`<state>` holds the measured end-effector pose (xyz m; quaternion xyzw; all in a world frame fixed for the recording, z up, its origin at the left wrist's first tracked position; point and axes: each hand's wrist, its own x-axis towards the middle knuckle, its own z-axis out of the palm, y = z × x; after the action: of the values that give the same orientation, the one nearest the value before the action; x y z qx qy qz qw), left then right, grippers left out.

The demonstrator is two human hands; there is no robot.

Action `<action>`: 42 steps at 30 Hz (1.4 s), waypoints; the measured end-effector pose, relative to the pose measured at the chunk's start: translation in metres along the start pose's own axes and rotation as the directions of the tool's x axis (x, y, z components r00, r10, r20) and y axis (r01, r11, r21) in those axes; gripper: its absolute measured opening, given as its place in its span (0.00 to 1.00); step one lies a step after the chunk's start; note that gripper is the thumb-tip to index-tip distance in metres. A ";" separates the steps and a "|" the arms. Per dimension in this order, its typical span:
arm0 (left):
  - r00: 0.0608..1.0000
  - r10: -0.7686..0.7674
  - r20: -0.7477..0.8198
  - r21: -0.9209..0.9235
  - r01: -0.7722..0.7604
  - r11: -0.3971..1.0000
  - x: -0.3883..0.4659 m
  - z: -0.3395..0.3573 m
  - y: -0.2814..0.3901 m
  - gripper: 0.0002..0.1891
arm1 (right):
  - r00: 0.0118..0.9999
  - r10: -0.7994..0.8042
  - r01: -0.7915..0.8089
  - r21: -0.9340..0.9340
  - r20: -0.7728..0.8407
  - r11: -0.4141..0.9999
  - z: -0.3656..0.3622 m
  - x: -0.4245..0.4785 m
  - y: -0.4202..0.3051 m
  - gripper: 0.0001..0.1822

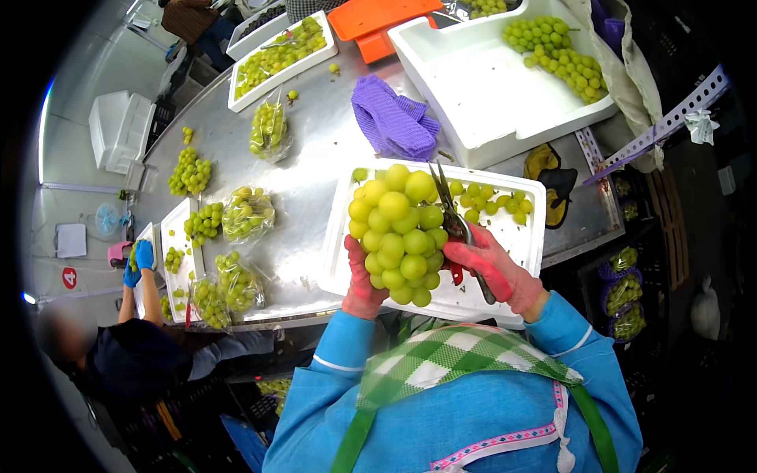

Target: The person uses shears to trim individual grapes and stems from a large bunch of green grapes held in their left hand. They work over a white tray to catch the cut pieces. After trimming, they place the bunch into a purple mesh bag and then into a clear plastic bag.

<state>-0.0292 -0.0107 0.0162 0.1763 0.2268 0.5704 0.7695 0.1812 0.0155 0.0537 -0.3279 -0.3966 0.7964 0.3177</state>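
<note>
A large bunch of green grapes (393, 233) rests in my left hand (362, 281), which wears a pink-red glove and cups the bunch from its left side and below. My right hand (494, 266), gloved alike, grips a pair of pruning snips (452, 219). Their pointed blades stick up beside the upper right of the bunch. Under both hands lies a shallow white foam tray (514, 290). Loose grapes and small clusters (491, 200) lie at its far right, with stem bits around them. The bunch hides the tray's middle.
Purple foam netting (393, 118) lies beyond the tray. A big white foam box (473, 83) with grape bunches stands at the back right. Bagged grapes (248, 213) sit on the metal table (307, 201) to the left. A co-worker in blue gloves (142, 257) handles grapes at far left.
</note>
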 end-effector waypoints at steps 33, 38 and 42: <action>0.940 0.336 0.051 -0.287 -0.309 0.907 -0.021 -0.005 -0.016 0.27 | 0.953 -0.229 0.122 -0.436 -0.200 0.892 0.060 0.006 0.005 0.26; 0.964 0.248 -0.095 -0.149 -0.260 0.954 -0.016 -0.016 -0.020 0.34 | 0.961 -0.168 0.093 -0.312 -0.221 0.945 0.065 0.003 -0.004 0.25; 0.990 0.048 -0.135 -0.331 -0.091 0.939 -0.017 -0.029 -0.018 0.31 | 0.957 -0.277 0.206 -0.474 -0.086 0.856 0.052 -0.010 -0.025 0.27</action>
<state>-0.0351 -0.0315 -0.0153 0.0142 0.1671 0.6375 0.7520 0.1530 -0.0016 0.1013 -0.4006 -0.5866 0.6062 0.3577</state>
